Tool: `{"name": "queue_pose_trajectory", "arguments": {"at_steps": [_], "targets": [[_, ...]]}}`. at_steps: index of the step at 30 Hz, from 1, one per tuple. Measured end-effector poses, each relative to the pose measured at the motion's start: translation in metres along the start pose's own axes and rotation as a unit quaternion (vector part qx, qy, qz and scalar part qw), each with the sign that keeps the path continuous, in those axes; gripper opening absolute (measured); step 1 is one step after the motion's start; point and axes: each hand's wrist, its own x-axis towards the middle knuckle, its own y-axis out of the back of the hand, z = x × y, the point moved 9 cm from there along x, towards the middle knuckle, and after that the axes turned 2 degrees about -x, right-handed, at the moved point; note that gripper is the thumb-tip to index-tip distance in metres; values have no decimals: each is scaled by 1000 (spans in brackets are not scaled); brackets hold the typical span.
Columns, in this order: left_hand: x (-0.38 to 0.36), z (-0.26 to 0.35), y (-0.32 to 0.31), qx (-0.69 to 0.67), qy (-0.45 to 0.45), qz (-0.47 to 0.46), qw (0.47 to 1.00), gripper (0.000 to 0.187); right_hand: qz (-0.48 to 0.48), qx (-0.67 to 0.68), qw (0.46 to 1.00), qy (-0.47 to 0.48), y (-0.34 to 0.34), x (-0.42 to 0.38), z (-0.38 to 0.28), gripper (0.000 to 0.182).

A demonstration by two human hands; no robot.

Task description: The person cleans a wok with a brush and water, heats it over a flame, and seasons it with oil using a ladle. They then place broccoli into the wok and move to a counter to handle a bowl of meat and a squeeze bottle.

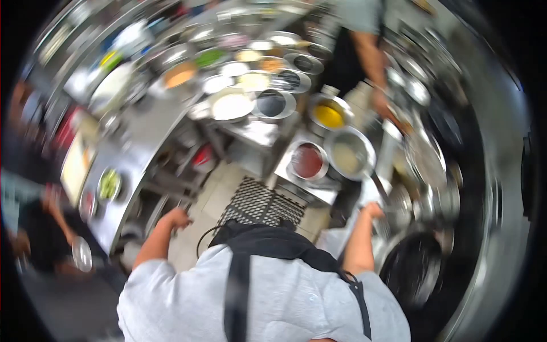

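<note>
Out to the left, over the floor beside the steel counter, is my left hand (179,218); its fingers are blurred and partly curled, and no object shows in them. My right hand (373,211) is on the right, beside the dark handle (380,188) of a steel pan (350,154) with pale liquid in it. Blur hides whether its fingers close on the handle. Left of this pan stands a bowl of red sauce (307,161), and behind it a pot of yellow liquid (329,115).
A co-worker's arm (370,60) reaches over the cooking line at upper right. Bowls of food (253,81) crowd the back table. A black wok (419,265) is at lower right, a black mat (259,202) ahead. Another person (51,228) stands at far left.
</note>
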Motion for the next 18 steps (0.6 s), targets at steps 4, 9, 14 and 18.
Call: {"name": "queue_pose_trajectory", "arguments": {"at_steps": [4, 9, 14, 18], "targets": [[-35, -31, 35, -277, 27, 211, 937, 38, 41, 692, 706, -143, 85, -96, 22, 68], [-43, -179, 65, -496, 95, 488, 712, 44, 8, 792, 589, -161, 90, -200, -35, 76], [-86, -275, 70, -763, 114, 580, 260, 42, 30, 687, 725, -31, 52, -272, -113, 70], [-62, -345, 75, -721, 76, 590, 355, 22, -122, 563, 763, 294, 59, -347, -227, 45]]}}
